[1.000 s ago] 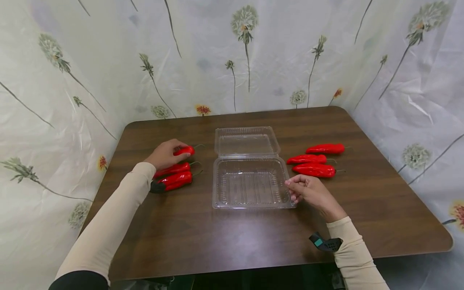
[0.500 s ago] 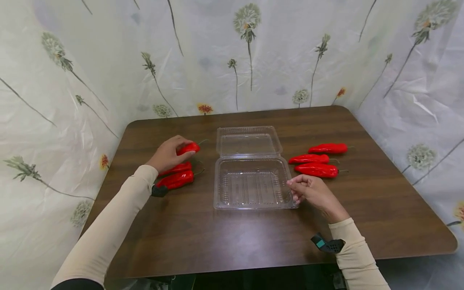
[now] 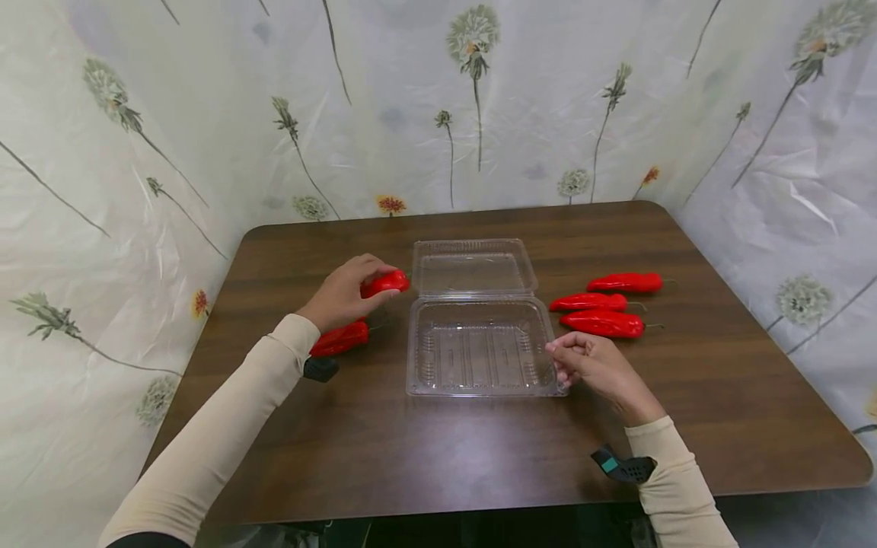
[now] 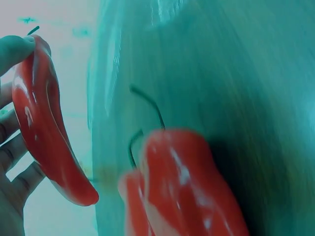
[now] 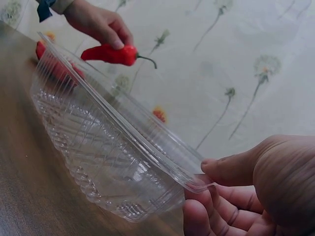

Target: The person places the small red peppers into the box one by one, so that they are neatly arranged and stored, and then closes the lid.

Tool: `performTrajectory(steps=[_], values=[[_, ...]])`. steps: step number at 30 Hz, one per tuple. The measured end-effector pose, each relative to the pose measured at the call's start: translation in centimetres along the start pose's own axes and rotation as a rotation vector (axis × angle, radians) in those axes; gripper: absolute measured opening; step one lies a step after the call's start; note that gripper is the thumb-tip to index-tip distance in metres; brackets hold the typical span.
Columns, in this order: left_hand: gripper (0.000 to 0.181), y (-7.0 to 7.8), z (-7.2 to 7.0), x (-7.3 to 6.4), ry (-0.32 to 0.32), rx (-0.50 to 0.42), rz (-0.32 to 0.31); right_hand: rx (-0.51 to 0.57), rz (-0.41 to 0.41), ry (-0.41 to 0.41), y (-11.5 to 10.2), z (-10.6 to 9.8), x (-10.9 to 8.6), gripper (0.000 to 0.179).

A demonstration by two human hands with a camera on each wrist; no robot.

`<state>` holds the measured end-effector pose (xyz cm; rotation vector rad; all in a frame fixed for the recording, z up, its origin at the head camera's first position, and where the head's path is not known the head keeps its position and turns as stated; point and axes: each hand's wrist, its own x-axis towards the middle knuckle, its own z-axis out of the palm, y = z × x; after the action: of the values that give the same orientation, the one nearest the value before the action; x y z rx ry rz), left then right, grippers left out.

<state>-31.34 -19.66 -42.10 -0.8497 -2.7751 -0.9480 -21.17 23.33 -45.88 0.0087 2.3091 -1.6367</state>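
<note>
My left hand (image 3: 348, 291) grips a red chili pepper (image 5: 109, 54) near its stem end, raised above the table just left of the clear plastic container (image 3: 479, 396). In the left wrist view this pepper (image 4: 44, 123) hangs at a slant, with the thumb on one side and fingers on the other. The container stands with its lid (image 3: 474, 272) laid back. By its near right corner, my right hand (image 3: 597, 371) pinches the rim between thumb and fingers. Below the left hand lie two red peppers (image 4: 182, 187), partly hidden by the arm in the head view.
Three more red peppers (image 3: 603, 323) lie side by side on the brown table (image 3: 479, 457), right of the container. A patterned sheet (image 3: 384, 99) hangs behind the table and along its sides.
My left hand has lifted the red pepper from the left group and carried it right, close to the container. The right hand keeps its pinch on the rim.
</note>
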Motion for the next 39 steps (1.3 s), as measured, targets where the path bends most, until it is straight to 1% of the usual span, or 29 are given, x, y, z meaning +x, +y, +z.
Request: performTrajectory(steps=[7,12,21,29,35,39], values=[[0.043,2.9,0.9,0.8,-0.020,0.015,0.073,-0.012,-0.018,-0.001,0.0,-0.2,-0.2,0.046],[0.041,4.4,1.5,1.2,-0.028,0.012,0.111,-0.019,-0.032,0.002,0.1,-0.1,-0.1,0.044],[0.043,5.9,2.7,1.7,-0.067,0.005,0.141,-0.002,-0.031,-0.012,-0.1,-0.1,-0.1,0.041],[0.046,7.3,3.7,2.1,-0.079,-0.013,0.185,-0.010,-0.026,-0.035,0.1,-0.4,0.2,0.042],[0.052,8.1,4.6,2.7,-0.106,0.020,0.185,-0.029,-0.028,-0.034,0.2,-0.3,0.3,0.041],[0.052,8.6,5.3,3.0,-0.121,0.036,0.196,-0.012,-0.030,-0.032,0.0,-0.2,0.2,0.040]])
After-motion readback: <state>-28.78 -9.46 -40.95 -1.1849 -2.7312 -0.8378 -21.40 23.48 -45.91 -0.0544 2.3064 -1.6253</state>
